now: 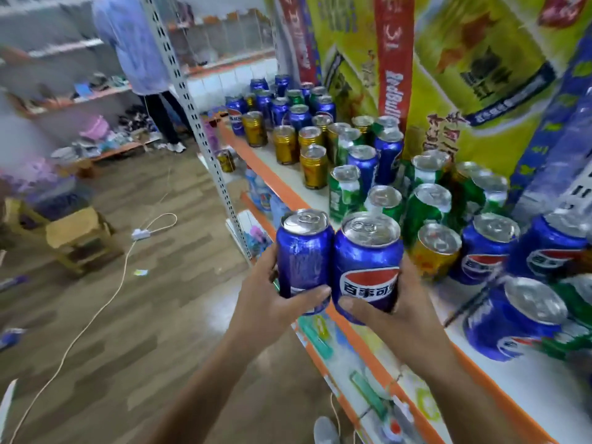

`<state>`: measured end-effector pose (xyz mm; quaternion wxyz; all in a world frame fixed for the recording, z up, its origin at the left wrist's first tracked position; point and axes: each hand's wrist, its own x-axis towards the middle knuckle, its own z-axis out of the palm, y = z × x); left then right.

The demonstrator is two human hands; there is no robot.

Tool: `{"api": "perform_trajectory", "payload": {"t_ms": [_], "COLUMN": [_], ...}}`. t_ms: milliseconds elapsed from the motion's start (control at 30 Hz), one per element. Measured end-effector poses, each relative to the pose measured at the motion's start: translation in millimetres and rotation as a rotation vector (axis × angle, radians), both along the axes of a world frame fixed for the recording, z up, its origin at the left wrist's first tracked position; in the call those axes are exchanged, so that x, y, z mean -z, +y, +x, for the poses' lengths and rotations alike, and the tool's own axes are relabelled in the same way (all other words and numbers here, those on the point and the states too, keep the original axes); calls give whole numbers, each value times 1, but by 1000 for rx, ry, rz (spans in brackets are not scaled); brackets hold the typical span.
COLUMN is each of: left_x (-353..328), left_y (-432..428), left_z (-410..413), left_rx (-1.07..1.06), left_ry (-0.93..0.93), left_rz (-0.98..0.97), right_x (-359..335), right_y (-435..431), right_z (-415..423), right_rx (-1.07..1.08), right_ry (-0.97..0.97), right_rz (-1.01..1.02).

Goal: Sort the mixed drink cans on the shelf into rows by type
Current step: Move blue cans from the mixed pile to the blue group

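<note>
Hands (272, 304) (408, 302) grip blue cans (304, 257) (365, 261), seemingly touching.

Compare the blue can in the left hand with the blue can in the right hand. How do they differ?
The left-hand can shows mostly plain blue; the right-hand can turns its red, white and blue logo to the camera. The left hand lays its thumb across its can's lower front; the right hand lays its thumb under its can's logo. Both are blue, silver-topped, upright and touching.

Blurred: far cans (282, 100) — green can (576, 299) cut by right edge.
</note>
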<state>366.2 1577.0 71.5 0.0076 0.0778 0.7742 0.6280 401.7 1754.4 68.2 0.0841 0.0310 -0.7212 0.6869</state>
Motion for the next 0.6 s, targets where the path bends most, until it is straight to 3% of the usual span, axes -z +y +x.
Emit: {"api": "perform_trajectory", "payload": {"t_ms": [333,600], "left_x": [2,11], "left_y": [-53,-120], "left_z": [-146,-268], "left_rx": [-67,-9], "left_ry": [7,7], "left_rz": [-52,-39], "right_x": [5,14], "right_y": [-53,-129], "right_z": [-152,-265], "right_rx": [-86,14], "right_ry": [-52,-85], "right_rz": [-64,-4]}}
